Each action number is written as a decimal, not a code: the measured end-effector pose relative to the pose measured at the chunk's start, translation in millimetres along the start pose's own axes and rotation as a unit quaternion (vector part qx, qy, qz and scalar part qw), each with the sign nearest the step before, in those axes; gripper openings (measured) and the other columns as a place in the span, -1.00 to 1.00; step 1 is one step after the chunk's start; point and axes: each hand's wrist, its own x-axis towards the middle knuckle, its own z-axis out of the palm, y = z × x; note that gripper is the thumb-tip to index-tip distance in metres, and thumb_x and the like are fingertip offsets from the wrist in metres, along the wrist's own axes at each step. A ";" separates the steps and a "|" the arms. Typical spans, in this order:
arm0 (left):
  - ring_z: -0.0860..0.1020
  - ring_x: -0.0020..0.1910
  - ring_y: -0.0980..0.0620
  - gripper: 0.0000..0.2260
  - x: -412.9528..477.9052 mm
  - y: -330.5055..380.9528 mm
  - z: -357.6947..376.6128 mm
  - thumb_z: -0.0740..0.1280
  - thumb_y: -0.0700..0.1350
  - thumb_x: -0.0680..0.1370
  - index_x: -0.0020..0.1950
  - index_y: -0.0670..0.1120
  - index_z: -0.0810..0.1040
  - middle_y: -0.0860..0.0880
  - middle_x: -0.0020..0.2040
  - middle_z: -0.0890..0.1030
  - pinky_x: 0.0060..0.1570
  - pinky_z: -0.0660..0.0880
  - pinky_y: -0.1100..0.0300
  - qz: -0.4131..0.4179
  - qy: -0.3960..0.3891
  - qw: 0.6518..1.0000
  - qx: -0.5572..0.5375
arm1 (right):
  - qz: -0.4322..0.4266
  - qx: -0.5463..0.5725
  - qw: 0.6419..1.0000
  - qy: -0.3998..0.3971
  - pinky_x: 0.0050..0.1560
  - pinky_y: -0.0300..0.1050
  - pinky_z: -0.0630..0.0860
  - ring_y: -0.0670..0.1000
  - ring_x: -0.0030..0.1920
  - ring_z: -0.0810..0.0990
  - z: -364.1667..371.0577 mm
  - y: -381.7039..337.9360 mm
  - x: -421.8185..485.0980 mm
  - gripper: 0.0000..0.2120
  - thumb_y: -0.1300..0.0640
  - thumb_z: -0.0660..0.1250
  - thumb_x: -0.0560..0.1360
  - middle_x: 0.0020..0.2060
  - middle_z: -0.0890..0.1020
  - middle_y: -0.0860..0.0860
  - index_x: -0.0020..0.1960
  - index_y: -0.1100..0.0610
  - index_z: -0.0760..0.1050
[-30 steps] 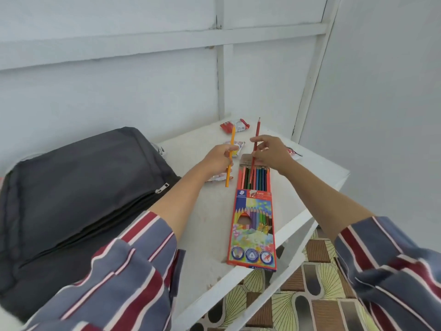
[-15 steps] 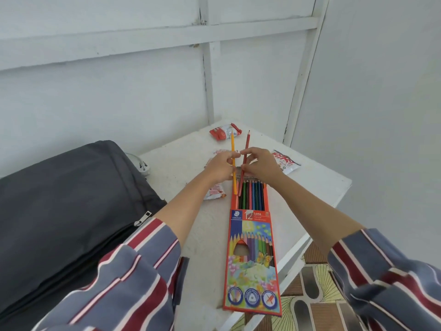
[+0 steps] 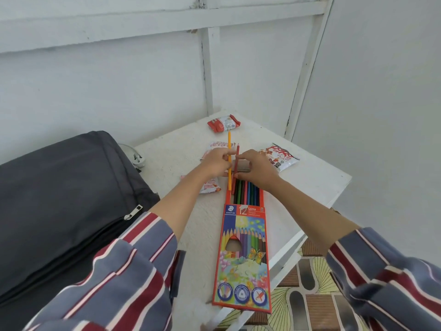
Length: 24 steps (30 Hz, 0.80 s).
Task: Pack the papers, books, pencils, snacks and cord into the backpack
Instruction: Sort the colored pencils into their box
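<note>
Pinching the yellow pencil [image 3: 229,163], the left hand [image 3: 216,162] and the right hand [image 3: 256,167], gripping the red pencil [image 3: 236,163], may miss the pencil box [image 3: 243,254] at frame centre, scattering pencils

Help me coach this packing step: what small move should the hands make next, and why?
Probably slide the yellow pencil in the left hand down into the open end of the orange cardboard pencil box. Its lower tip sits at the box's left edge, beside the pencils already inside, while the right hand steadies the red pencil at the box's mouth.
</note>
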 end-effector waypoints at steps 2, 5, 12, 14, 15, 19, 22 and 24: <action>0.48 -0.05 -0.02 -0.54 -1.2 -1.1 -0.3 0.18 -0.41 0.52 0.39 -0.10 0.39 -0.01 -0.18 0.34 -0.02 0.57 0.08 -0.002 -0.006 1.000 0.003 | -0.013 -0.025 1.000 -0.011 0.06 -0.17 0.32 0.04 0.17 0.43 -0.4 2.3 -1.3 -0.57 0.10 0.44 0.40 0.20 0.50 0.09 0.25 0.11 0.51; 0.48 -0.03 -0.02 -0.54 -2.9 -1.5 -1.9 0.18 -0.41 0.53 0.39 -0.11 0.39 -0.01 -0.18 0.36 -0.04 0.57 0.11 -0.005 -0.008 1.000 0.001 | -0.015 -0.081 0.995 -0.050 0.28 -0.01 0.24 0.11 0.35 0.29 -2.0 2.6 0.7 -0.57 0.01 0.35 0.48 0.37 0.38 0.04 0.33 0.04 0.44; 0.51 0.00 -0.04 -0.53 -2.9 -1.1 -6.1 0.16 -0.42 0.52 0.41 -0.12 0.37 -0.11 -0.02 0.40 -0.17 0.56 0.25 -0.004 -0.024 1.000 0.018 | -0.009 -0.084 0.989 -0.118 0.31 0.11 0.33 0.06 0.32 0.39 -4.6 7.5 1.0 -0.59 -0.05 0.35 0.46 0.33 0.46 0.00 0.28 0.03 0.50; 0.52 0.03 -0.05 -0.53 -2.6 -1.5 -5.7 0.15 -0.42 0.52 0.41 -0.12 0.37 -0.11 0.00 0.41 -0.14 0.57 0.22 -0.007 -0.025 1.000 0.013 | -0.011 -0.061 0.992 -0.105 0.26 0.12 0.38 0.03 0.25 0.43 -7.1 8.1 -0.6 -0.62 -0.05 0.38 0.43 0.25 0.52 0.00 0.22 0.02 0.55; 0.53 0.06 -0.06 -0.53 -2.5 -1.9 -5.5 0.15 -0.42 0.52 0.41 -0.12 0.36 -0.11 0.04 0.43 -0.10 0.57 0.18 -0.009 -0.026 1.000 0.011 | -0.012 -0.045 0.995 -0.092 0.24 0.12 0.40 0.02 0.23 0.45 -8.6 7.1 -0.9 -0.64 -0.03 0.39 0.43 0.22 0.53 0.01 0.20 0.04 0.57; 0.53 0.14 -0.11 -0.52 -1.2 -5.6 -5.7 0.16 -0.42 0.52 0.40 -0.10 0.38 -0.12 0.17 0.42 0.02 0.57 0.09 -0.013 -0.025 1.000 0.010 | -0.021 -0.060 0.993 -0.096 0.32 0.02 0.29 0.05 0.35 0.36 -8.8 0.2 1.2 -0.52 -0.04 0.33 0.48 0.39 0.38 0.05 0.36 0.06 0.41; 0.52 0.13 -0.13 -0.54 0.5 -8.8 -7.5 0.18 -0.41 0.53 0.39 -0.11 0.39 -0.11 0.12 0.42 0.07 0.55 0.06 -0.015 -0.020 1.000 0.017 | -0.040 -0.106 0.985 -0.130 0.34 -0.01 0.27 0.03 0.37 0.36 -3.7 1.6 2.2 -0.57 -0.06 0.29 0.51 0.41 0.36 0.04 0.34 0.05 0.44; 0.54 0.08 -0.14 -0.54 1.3 -9.3 -8.7 0.17 -0.42 0.53 0.39 -0.12 0.39 -0.12 0.05 0.42 0.04 0.56 0.06 -0.016 -0.021 1.000 0.009 | -0.060 -0.121 0.984 -0.114 0.29 -0.08 0.28 -0.02 0.33 0.40 -2.8 4.1 1.4 -0.61 -0.06 0.31 0.50 0.35 0.45 0.01 0.28 0.03 0.51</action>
